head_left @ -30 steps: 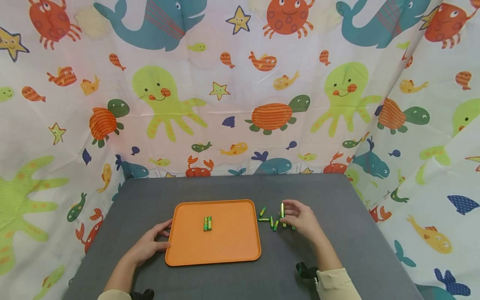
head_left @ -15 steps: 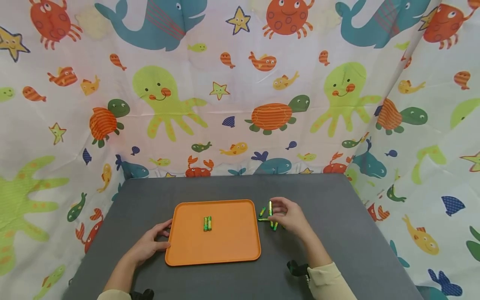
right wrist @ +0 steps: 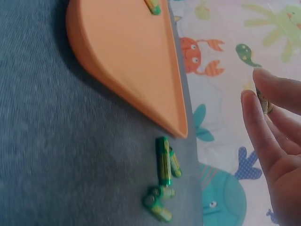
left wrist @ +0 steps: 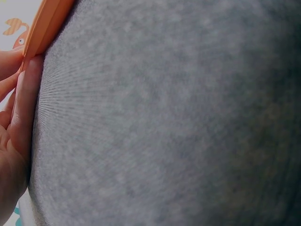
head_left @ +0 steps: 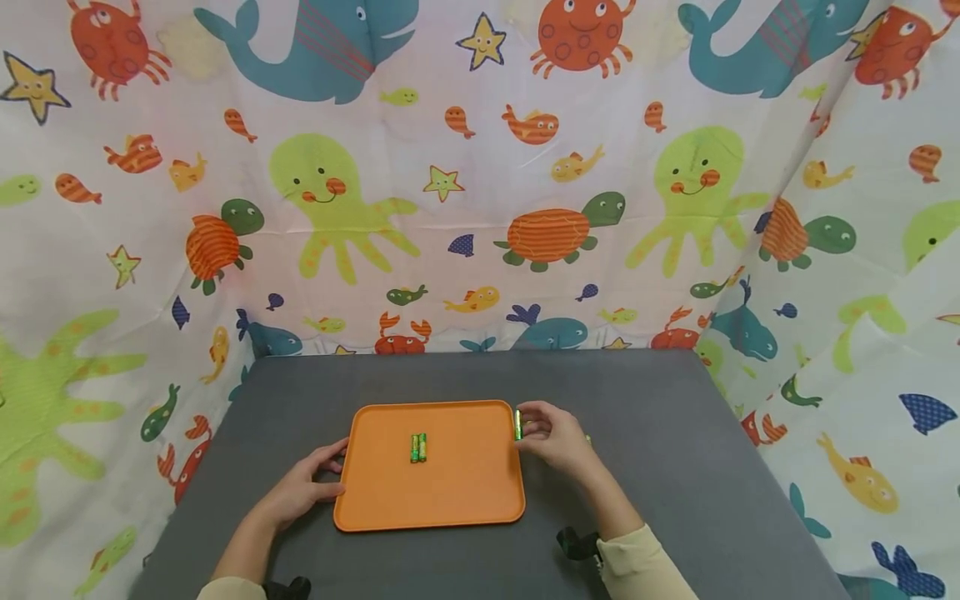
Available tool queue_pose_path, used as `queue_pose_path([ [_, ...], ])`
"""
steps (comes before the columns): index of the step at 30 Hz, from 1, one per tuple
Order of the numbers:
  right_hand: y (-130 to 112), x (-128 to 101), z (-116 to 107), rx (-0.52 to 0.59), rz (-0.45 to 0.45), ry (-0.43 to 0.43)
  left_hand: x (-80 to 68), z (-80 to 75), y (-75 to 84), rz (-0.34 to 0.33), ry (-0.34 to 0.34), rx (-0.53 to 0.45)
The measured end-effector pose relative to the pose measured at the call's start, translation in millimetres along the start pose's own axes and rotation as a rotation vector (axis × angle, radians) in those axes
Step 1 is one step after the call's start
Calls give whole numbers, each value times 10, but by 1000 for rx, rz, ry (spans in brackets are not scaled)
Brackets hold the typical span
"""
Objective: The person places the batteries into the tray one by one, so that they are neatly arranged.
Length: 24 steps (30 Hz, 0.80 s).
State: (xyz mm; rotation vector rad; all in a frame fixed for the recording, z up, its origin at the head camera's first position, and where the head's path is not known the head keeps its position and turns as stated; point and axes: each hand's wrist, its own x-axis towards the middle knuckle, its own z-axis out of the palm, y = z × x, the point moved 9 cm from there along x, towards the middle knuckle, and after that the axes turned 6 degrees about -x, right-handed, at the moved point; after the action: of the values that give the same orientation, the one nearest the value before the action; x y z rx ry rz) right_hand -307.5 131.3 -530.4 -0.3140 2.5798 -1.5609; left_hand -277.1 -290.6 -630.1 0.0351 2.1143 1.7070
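I have one small, shiny green and gold battery [head_left: 518, 425] pinched between the thumb and fingertips of my right hand [head_left: 557, 440]. It is by the right rim of a flat orange tray with round corners [head_left: 431, 496], which looks like plastic. I can't tell if the battery is over the rim or just beside it. I think I pinch it because it is too thin and little for my whole hand. Two more green and gold batteries [head_left: 422, 447] lie side by side on the tray, a bit left of the middle. They point near and far, maybe to look neat in a row. My left hand [head_left: 300, 485] holds the tray's left rim between thumb and fingers, I think so it won't slide about. Some loose green batteries [right wrist: 164, 161] lie in a messy bunch on the dark grey cloth-topped table [head_left: 630, 383], just right of the tray, so my right hand can get to them easily. My right hand hides most of them from my head, but the right wrist picture shows them. On the far side hangs a white cloth with sea animals on it [head_left: 450, 83].
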Motion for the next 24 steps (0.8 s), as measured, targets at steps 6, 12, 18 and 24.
queue_pose_path([
  [6,-97,26,55,-20,-10,15,0,-1,-11,0,13,35],
  [12,-172,54,118,-2,-24,9,-6,-23,-6,-2,31,36],
  [18,-181,91,214,10,-33,3,9,-39,-16,7,43,41],
  [24,-179,86,317,19,-39,-9,-19,-36,-10,13,32,46],
])
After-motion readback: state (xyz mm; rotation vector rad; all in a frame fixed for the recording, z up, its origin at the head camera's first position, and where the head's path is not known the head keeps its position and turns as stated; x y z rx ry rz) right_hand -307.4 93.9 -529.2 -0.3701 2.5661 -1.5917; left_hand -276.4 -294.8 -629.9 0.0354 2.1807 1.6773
